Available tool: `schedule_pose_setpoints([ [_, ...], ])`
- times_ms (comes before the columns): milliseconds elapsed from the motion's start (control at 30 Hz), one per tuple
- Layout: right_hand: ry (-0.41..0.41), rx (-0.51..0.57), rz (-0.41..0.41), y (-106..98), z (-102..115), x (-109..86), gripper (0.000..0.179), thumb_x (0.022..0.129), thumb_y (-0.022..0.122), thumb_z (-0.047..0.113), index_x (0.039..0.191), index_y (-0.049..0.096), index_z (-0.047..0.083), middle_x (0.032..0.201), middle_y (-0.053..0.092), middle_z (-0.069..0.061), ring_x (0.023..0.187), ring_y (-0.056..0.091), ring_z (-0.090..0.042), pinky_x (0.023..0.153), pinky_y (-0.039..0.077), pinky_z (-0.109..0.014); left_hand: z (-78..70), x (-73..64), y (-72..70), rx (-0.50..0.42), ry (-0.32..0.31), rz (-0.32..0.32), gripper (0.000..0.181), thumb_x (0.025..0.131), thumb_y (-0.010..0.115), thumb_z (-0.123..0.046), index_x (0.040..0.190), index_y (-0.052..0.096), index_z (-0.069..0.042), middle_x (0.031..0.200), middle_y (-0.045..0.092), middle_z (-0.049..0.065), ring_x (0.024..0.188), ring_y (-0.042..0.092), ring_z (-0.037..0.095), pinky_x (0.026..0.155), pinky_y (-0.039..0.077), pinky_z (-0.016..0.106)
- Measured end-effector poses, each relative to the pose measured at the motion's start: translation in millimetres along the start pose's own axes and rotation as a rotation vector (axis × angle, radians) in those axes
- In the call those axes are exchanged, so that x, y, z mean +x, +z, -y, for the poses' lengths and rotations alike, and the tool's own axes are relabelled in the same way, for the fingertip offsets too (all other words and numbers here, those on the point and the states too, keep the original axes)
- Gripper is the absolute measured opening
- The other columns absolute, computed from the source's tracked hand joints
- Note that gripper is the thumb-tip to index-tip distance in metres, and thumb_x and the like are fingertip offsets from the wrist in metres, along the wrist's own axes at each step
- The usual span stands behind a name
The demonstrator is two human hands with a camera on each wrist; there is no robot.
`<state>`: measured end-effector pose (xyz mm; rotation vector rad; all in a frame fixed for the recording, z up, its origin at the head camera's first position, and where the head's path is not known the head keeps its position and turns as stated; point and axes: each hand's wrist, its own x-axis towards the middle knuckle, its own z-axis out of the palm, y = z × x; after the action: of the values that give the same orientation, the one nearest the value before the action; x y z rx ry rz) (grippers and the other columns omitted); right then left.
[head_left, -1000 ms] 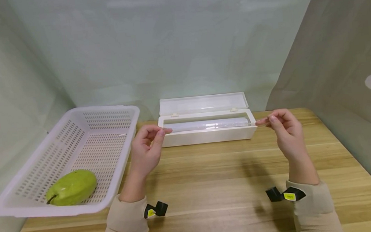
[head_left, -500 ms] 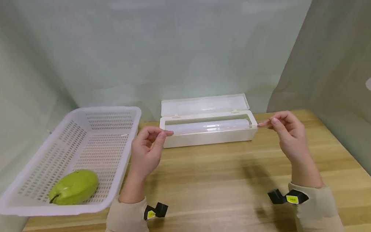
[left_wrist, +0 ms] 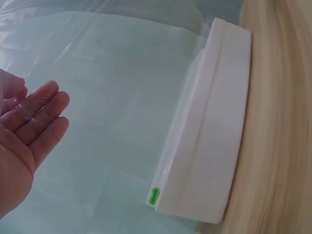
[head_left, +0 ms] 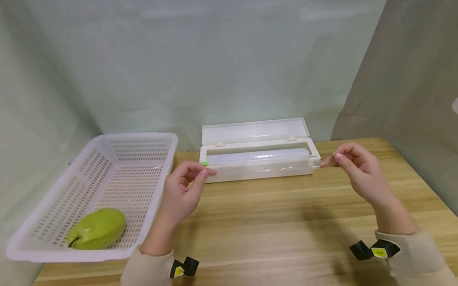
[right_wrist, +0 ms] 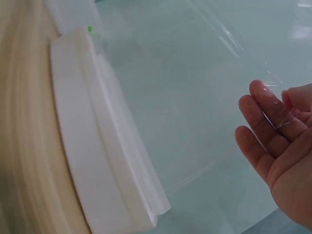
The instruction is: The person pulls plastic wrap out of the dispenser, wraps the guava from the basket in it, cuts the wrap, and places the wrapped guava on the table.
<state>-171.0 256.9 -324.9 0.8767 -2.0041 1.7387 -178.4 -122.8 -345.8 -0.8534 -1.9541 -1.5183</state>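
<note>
A sheet of clear cling film [left_wrist: 61,56] stretches between both hands and runs back to a white dispenser box [left_wrist: 214,122]. In the head view, my left hand [head_left: 182,190] pinches the film's left corner between thumb and forefinger, just in front of the box's left end. The right hand [head_left: 360,172] pinches the opposite corner, off the box's right end. Through the raised lid [head_left: 254,131], a pale roll [head_left: 254,155] shows inside the box. A green slider [left_wrist: 154,196] sits at the box's left end. The film's glints cross the box front.
On the left stands a white perforated basket [head_left: 147,218] holding a green fruit [head_left: 97,228] with a dark stem. The wooden table [head_left: 262,240] reaches to a grey-green curtain [head_left: 246,55] behind the box.
Both hands have come slightly nearer the body, drawing the film's edge forward and down over the box front. The green slider now shows beside the left hand. The view has shifted a little.
</note>
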Motion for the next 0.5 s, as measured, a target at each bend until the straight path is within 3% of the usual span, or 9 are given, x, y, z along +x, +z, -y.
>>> schedule_pose_setpoints([
  [267, 0.046, -0.014, 0.098, -3.4, 4.6, -4.0, 0.011, 0.095, 0.041, -0.009, 0.097, 0.052, -0.009, 0.087, 0.067, -0.001, 0.086, 0.066, -0.008, 0.083, 0.051, -0.016, -6.7, -3.3, -5.1, 0.094, -0.036, 0.103, 0.002, 0.091, 0.057, 0.001, 0.090, 0.059, 0.002, 0.087, 0.072, 0.012, 0.079, 0.066, 0.010, 0.070, 0.052, 0.017],
  [500, 0.059, -0.064, 0.120, -3.2, 9.3, -9.0, 0.010, 0.094, 0.041, -0.012, 0.093, 0.050, -0.011, 0.085, 0.067, -0.004, 0.084, 0.066, -0.009, 0.084, 0.051, -0.015, -9.6, -7.1, -6.3, 0.110, 0.007, 0.143, 0.001, 0.089, 0.059, 0.001, 0.090, 0.060, 0.002, 0.086, 0.071, 0.010, 0.076, 0.065, 0.008, 0.068, 0.052, 0.016],
])
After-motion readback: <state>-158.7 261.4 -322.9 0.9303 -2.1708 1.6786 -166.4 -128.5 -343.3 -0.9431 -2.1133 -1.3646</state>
